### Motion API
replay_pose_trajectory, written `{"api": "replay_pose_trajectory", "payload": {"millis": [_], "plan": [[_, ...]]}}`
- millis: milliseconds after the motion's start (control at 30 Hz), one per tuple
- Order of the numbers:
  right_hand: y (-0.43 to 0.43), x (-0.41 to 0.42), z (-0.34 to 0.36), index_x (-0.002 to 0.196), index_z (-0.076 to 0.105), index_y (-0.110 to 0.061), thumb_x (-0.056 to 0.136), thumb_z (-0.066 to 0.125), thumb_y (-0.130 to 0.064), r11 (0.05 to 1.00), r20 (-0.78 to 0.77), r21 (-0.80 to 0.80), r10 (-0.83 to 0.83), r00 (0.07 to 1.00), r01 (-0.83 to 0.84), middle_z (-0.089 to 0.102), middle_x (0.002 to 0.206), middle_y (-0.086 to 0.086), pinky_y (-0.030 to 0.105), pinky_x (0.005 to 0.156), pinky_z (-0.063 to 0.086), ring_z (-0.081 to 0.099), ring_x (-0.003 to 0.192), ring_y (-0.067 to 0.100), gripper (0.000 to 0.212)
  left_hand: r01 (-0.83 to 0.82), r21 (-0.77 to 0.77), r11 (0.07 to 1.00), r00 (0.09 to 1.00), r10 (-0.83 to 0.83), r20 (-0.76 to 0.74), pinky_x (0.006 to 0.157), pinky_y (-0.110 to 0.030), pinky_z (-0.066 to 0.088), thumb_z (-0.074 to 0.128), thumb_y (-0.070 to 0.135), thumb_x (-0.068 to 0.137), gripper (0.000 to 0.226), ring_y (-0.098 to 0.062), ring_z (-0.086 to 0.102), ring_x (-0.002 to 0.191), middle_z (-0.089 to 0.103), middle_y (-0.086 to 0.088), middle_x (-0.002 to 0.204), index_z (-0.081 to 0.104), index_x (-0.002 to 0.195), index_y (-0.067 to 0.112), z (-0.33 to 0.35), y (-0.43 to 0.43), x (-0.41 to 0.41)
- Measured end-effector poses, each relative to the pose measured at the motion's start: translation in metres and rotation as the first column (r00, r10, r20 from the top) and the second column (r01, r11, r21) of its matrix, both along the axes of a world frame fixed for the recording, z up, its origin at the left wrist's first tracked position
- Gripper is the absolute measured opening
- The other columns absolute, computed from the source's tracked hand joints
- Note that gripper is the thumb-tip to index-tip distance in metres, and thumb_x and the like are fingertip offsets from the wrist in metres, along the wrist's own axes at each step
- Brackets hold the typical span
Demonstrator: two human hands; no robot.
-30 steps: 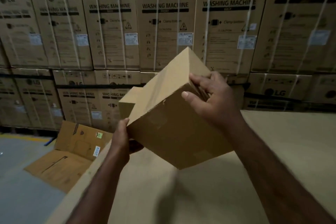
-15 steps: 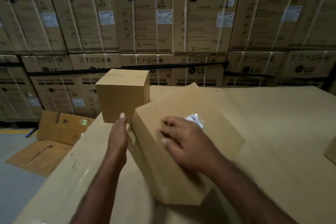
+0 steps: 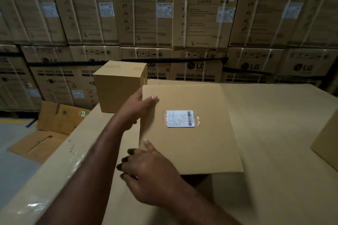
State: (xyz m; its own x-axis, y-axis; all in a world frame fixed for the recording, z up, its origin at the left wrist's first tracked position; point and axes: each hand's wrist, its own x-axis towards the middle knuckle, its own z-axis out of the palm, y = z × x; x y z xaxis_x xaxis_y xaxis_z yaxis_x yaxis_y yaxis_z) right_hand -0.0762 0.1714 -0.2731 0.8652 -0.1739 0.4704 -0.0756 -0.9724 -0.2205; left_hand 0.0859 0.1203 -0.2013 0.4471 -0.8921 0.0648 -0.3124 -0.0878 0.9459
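- I see the left hand (image 3: 135,110) holding the far left corner of the flat-topped brown cardboard box (image 3: 192,144), with the thumb laid on the top and the fingers hidden down the left wall
- The right hand (image 3: 151,173) sits at the near left corner, thumb on the top edge, fingers spread and bent past the left side; blur keeps me from telling whether they grip the wall
- The box lies flat on the wide tan cardboard work surface (image 3: 278,133), mid-view, with a white barcode label under clear film (image 3: 180,118) on its top
- Open surface runs to the right of the box; on the left, near both forearms, the surface ends and drops to the grey floor (image 3: 14,151)
- A smaller brown cardboard cube (image 3: 117,87) stands just far-left of the box, close to the left hand, closing off that side
- Another brown carton's corner (image 3: 327,144) juts in at the right, well apart
- Flattened cardboard sheets (image 3: 45,133) lie on the floor to the left; strapped washing-machine cartons (image 3: 146,14) wall off the far side
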Motion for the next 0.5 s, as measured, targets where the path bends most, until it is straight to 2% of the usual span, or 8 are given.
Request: {"api": "replay_pose_trajectory", "payload": {"millis": [67,133,233,300,367,433,467,500], "plan": [[-0.004,-0.015,0.002,0.104,0.075,-0.010,0.092,0.059,-0.015,0.997,0.226,0.054,0.032,0.974,-0.046,0.075,0.104,0.004,0.040,0.097,0.048,0.066,0.098,0.022,0.021,0.020,0.019,1.000,1.000,-0.020,-0.018,0.084,-0.044,0.055,0.058,0.041,0.100,0.032,-0.023,0.066,0.104,0.068,0.001,0.120,0.054,0.132,0.038,0.001,-0.006,-0.003],[-0.025,-0.036,0.006,0.098,0.075,-0.007,0.090,0.061,-0.011,0.999,0.469,0.029,-0.053,0.882,0.044,0.075,0.097,0.005,0.037,0.081,0.053,0.068,0.085,0.024,0.016,-0.015,-0.058,0.998,1.000,0.014,-0.023,0.095,-0.045,0.054,0.057,0.033,0.101,0.029,-0.022,0.067,0.109,0.069,-0.002,0.123,0.057,0.130,0.030,-0.004,-0.013,-0.009],[-0.075,-0.074,0.029,0.090,0.074,-0.008,0.090,0.059,-0.013,0.935,0.596,0.015,-0.293,0.748,0.355,0.072,0.088,0.007,0.042,0.075,0.052,0.064,0.082,0.027,0.016,-0.032,-0.159,0.987,0.999,0.033,0.007,0.103,-0.045,0.051,0.057,0.030,0.100,0.029,-0.016,0.066,0.112,0.070,0.004,0.120,0.058,0.129,0.028,-0.012,-0.017,-0.024],[-0.108,-0.091,0.045,0.096,0.074,-0.011,0.088,0.057,-0.016,0.862,0.583,0.054,-0.437,0.685,0.504,0.071,0.097,0.006,0.045,0.082,0.051,0.062,0.093,0.027,0.020,-0.044,-0.187,0.981,0.998,0.052,0.036,0.104,-0.042,0.050,0.056,0.028,0.101,0.030,-0.012,0.065,0.112,0.069,0.008,0.120,0.057,0.131,0.028,-0.014,-0.015,-0.035],[-0.129,-0.095,0.054,0.110,0.071,-0.018,0.089,0.056,-0.023,0.809,0.481,0.028,-0.527,0.701,0.588,0.066,0.118,0.006,0.049,0.100,0.045,0.056,0.117,0.029,0.027,-0.045,-0.232,0.972,0.993,0.070,0.098,0.105,-0.037,0.049,0.055,0.024,0.102,0.032,-0.009,0.062,0.114,0.067,0.010,0.123,0.056,0.134,0.023,-0.016,-0.014,-0.044],[-0.143,-0.091,0.058,0.130,0.059,-0.028,0.094,0.053,-0.038,0.728,0.287,-0.037,-0.648,0.705,0.684,0.048,0.146,0.007,0.052,0.118,0.021,0.032,0.144,0.028,0.038,-0.073,-0.285,0.956,0.977,0.125,0.172,0.107,-0.034,0.046,0.057,0.026,0.102,0.041,-0.007,0.057,0.121,0.062,0.010,0.132,0.052,0.142,0.022,-0.019,-0.013,-0.052],[-0.150,-0.089,0.059,0.140,0.050,-0.031,0.097,0.047,-0.046,0.681,0.194,-0.056,-0.710,0.677,0.730,0.036,0.156,0.007,0.053,0.120,0.009,0.018,0.150,0.028,0.046,-0.098,-0.317,0.943,0.962,0.171,0.213,0.109,-0.036,0.045,0.058,0.028,0.101,0.044,-0.009,0.054,0.127,0.058,0.007,0.139,0.052,0.144,0.021,-0.022,-0.013,-0.054],[-0.155,-0.087,0.060,0.146,0.041,-0.032,0.098,0.041,-0.053,0.641,0.130,-0.069,-0.754,0.644,0.765,0.029,0.160,0.009,0.054,0.120,0.003,0.012,0.152,0.028,0.053,-0.112,-0.353,0.929,0.940,0.214,0.266,0.111,-0.041,0.044,0.059,0.030,0.099,0.042,-0.012,0.050,0.132,0.055,0.003,0.145,0.056,0.141,0.020,-0.026,-0.013,-0.054]]}}
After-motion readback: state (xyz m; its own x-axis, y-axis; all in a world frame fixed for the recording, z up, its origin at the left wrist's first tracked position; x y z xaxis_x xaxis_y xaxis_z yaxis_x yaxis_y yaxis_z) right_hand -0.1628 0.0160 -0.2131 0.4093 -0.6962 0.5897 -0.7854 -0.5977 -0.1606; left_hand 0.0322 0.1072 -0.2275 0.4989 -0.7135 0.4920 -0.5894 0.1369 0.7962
